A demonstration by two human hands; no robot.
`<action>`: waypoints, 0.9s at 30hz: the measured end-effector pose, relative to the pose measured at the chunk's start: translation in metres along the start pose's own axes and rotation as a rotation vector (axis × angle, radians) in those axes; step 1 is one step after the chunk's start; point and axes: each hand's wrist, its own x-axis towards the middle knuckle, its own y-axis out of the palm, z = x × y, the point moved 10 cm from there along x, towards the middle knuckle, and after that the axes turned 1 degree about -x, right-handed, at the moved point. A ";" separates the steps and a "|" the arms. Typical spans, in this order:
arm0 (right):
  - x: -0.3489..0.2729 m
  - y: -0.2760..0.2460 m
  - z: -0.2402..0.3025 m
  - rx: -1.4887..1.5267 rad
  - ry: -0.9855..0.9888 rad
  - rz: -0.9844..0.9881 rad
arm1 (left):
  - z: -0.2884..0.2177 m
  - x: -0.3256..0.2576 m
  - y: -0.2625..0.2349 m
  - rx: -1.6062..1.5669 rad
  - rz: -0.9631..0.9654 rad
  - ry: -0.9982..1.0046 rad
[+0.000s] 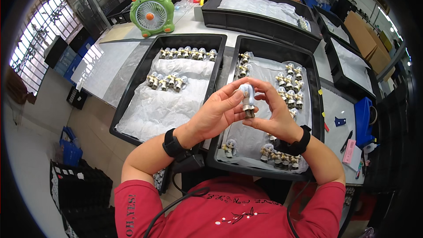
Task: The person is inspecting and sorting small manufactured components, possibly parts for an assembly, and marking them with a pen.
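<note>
Gripping: one figurine [248, 101], near upright, held between left hand [214, 111] and right hand [278, 115], over right tray [264, 171]. Risk: drop onto tray figurines [289, 83], should either grip slacken. Lesser risk: scuffed surface, should the hold tighten. Far-side contact: hidden.
</note>
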 end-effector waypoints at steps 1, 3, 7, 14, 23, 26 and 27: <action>0.000 0.000 0.001 0.000 0.000 -0.001 | 0.000 -0.001 -0.004 0.029 -0.022 0.006; 0.001 0.002 0.004 -0.033 -0.019 -0.004 | 0.002 -0.002 -0.009 0.058 -0.044 0.012; 0.001 0.002 0.016 -0.111 -0.116 -0.035 | -0.005 -0.004 -0.010 0.268 -0.133 0.089; -0.001 0.002 0.001 -0.068 0.009 -0.004 | -0.015 -0.008 -0.009 0.363 -0.174 0.154; -0.002 0.007 -0.025 0.330 0.129 0.022 | -0.015 -0.006 -0.006 0.122 -0.142 0.130; -0.001 0.009 -0.026 0.392 0.138 0.030 | -0.013 -0.005 -0.008 0.113 -0.123 0.122; -0.001 0.010 -0.026 0.405 0.135 0.031 | -0.014 -0.006 -0.008 0.113 -0.124 0.123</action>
